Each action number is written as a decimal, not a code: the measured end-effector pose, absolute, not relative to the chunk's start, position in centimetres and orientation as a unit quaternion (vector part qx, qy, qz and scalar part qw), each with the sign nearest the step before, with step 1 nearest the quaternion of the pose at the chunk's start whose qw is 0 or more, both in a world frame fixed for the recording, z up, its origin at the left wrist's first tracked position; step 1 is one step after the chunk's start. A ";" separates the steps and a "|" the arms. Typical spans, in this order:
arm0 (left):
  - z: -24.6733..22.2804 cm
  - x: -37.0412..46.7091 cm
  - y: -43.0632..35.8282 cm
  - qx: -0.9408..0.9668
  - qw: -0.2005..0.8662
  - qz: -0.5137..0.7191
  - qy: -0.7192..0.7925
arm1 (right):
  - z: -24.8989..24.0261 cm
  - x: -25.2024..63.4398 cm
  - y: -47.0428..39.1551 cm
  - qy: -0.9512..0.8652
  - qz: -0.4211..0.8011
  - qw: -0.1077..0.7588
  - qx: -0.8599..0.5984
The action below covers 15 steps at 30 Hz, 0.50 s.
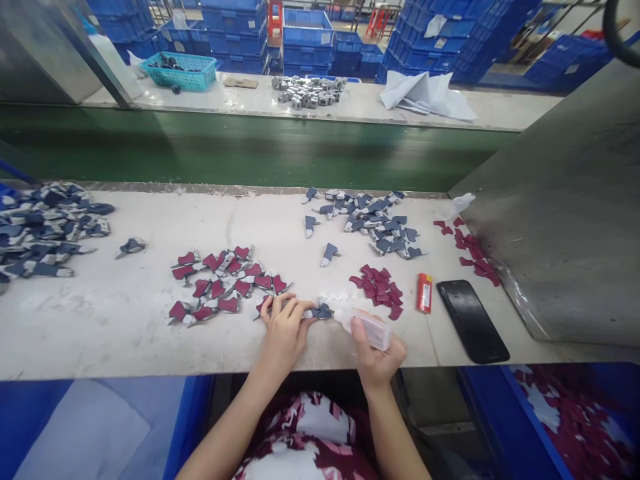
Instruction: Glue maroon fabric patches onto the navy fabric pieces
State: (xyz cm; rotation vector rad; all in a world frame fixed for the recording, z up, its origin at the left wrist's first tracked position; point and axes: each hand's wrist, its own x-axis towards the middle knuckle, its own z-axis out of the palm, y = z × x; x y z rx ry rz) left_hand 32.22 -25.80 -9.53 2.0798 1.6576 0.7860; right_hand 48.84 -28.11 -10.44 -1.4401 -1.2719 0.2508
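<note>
My right hand (379,357) is closed around a small translucent squeeze bottle (374,329), its tip pointing left. The tip is close to a blue-grey plastic part (321,311) on the table; whether they touch I cannot tell. My left hand (286,325) has its fingers curled down over that row of parts, gripping at its near end, and the fingertips are partly hidden. Left of it lies a group of blue-grey parts with maroon pieces (217,288) on top. A small pile of loose maroon pieces (379,288) lies beyond the bottle.
More blue-grey parts (377,220) lie farther back, and a larger heap (45,227) is at far left. On the right are a red lighter (425,293), a black phone (473,321) and a metal panel (565,220). A green strip (250,153) runs behind the table.
</note>
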 end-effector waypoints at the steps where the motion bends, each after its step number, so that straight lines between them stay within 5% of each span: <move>1: -9.5 32.2 -25.8 0.737 0.183 0.279 0.587 | -10.5 48.9 -28.1 -0.541 0.109 0.567 -0.612; 15: -9.6 32.3 -25.9 0.731 0.191 0.273 0.595 | -10.4 48.6 -28.1 -0.517 0.114 0.571 -0.627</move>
